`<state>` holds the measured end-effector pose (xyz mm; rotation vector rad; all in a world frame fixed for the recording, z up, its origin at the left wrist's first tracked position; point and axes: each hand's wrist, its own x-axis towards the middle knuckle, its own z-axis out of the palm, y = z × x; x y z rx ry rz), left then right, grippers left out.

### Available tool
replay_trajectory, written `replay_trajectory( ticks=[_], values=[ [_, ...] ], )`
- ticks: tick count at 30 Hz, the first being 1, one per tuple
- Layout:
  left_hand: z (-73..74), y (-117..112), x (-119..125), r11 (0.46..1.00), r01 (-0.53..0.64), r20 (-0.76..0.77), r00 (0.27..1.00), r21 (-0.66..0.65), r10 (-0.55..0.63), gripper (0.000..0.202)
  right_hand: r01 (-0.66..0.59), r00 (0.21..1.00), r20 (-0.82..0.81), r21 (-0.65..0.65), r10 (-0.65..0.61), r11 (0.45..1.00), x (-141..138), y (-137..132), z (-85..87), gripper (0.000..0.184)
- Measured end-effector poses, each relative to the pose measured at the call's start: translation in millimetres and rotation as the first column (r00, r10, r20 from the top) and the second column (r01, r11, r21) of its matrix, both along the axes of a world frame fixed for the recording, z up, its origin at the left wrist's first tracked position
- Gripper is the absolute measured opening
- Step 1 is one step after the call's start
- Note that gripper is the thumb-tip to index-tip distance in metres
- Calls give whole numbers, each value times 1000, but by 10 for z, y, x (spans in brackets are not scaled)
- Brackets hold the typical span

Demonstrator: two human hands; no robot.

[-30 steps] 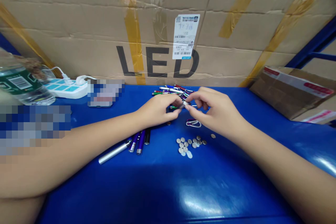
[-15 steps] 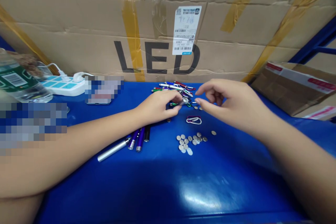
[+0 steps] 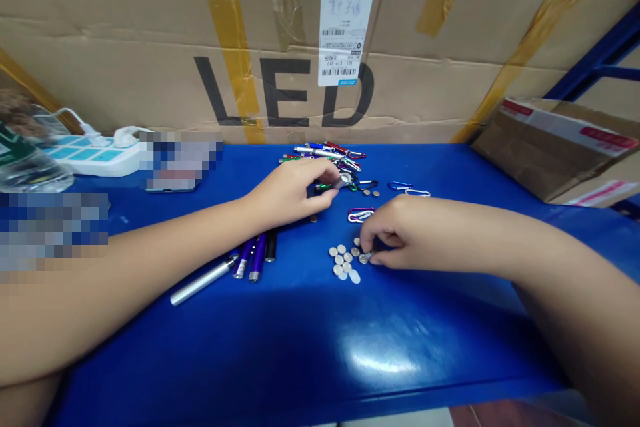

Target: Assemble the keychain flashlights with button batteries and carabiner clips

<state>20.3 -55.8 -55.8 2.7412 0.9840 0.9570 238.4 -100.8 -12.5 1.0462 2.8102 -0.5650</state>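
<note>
My left hand (image 3: 293, 195) rests on the blue table (image 3: 320, 347), fingers pinched on a small silver flashlight part (image 3: 343, 179) beside a heap of coloured mini flashlights (image 3: 325, 153). My right hand (image 3: 400, 233) lies lower, its fingertips closed on one of the silver button batteries (image 3: 345, 260) in a small cluster. A carabiner clip (image 3: 359, 215) lies between the two hands. Several pen-shaped flashlights (image 3: 250, 260), silver, purple and black, lie under my left wrist.
A big cardboard box marked LED (image 3: 285, 93) stands along the back. A smaller carton (image 3: 555, 147) sits at the right. At the left are a white power strip (image 3: 95, 153) and a plastic water bottle (image 3: 25, 160). More carabiners (image 3: 407, 188) lie near the heap.
My right hand left the flashlight part held by my left hand and dropped toward me onto the battery cluster. The left hand stayed put. The view tilted down slightly.
</note>
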Motion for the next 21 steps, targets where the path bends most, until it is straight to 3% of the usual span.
replay_trajectory(
  ticks=[11, 21],
  values=[
    [-3, 5, 0, 1000, -1, -12, 1000, -13, 1, 11, 3, 998, 59, 32, -5, 999, -49, -6, -7, 27],
    [-14, 13, -2, 1000, 10, -13, 1000, 13, -10, 10, 58, 993, 101, 6, -58, 998, -77, -10, 44, 17]
  ],
)
